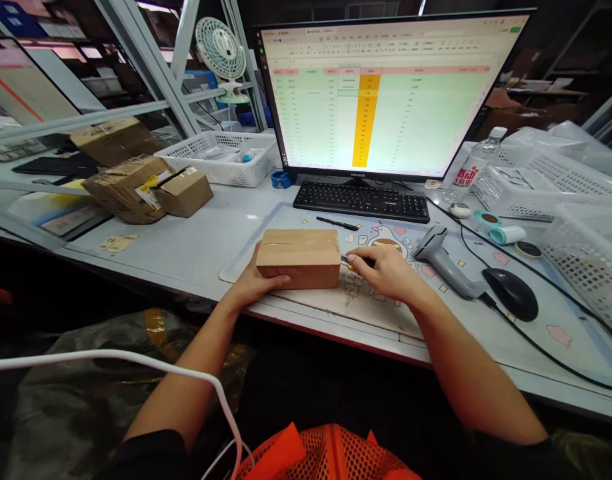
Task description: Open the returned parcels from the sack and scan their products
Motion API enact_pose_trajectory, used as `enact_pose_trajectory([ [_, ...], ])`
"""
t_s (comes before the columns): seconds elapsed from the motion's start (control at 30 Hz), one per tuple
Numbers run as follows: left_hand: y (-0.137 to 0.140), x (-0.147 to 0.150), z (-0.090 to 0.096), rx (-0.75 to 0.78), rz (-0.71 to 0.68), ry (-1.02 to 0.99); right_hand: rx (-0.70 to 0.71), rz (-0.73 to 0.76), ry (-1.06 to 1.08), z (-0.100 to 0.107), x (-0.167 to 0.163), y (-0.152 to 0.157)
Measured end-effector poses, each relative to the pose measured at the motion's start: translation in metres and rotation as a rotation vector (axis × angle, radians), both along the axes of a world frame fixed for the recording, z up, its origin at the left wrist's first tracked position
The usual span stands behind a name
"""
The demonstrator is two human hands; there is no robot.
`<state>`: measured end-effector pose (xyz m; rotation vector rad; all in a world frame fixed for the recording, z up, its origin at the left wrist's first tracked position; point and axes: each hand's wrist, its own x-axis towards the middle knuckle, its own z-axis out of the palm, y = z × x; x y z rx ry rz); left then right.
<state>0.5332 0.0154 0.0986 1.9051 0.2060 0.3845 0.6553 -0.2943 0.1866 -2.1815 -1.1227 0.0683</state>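
Observation:
A small brown cardboard box [299,259] rests on the printed desk mat [331,303] near the desk's front edge. My left hand [256,283] grips its left end, thumb along the front face and the other fingers hidden behind the box. Just right of the box, my right hand [383,267] is closed around a box cutter [365,261] with a dark body and a bit of yellow. Its tip points left at the box's right end; whether it touches the cardboard I cannot tell. Behind the box lies a black pen [337,223].
Behind the mat stand a black keyboard [361,201] and a monitor [381,100]. To the right are a grey barcode scanner [449,263], a black mouse [511,293], cables and white baskets [546,180]. Several cardboard boxes [131,190] sit at left. A white cable [136,357] crosses before me.

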Motion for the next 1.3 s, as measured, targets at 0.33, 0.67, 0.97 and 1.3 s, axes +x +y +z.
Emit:
enact_pose_trajectory([
  [0.33,-0.094,-0.064,-0.016,0.445,0.517,-0.01,0.038,-0.301,0.083,-0.016,0.033,-0.007],
  [0.67,0.001,-0.005,0.012,0.167,0.266,-0.313,0.006,-0.261,0.002,-0.023,0.031,-0.001],
  [0.97,0.008,0.014,0.012,0.014,-0.053,-0.061,0.064,-0.234,-0.019,-0.023,0.024,0.003],
  [1.3,-0.007,0.011,0.005,-0.097,-0.159,-0.015,0.007,-0.24,-0.028,-0.019,0.018,0.007],
])
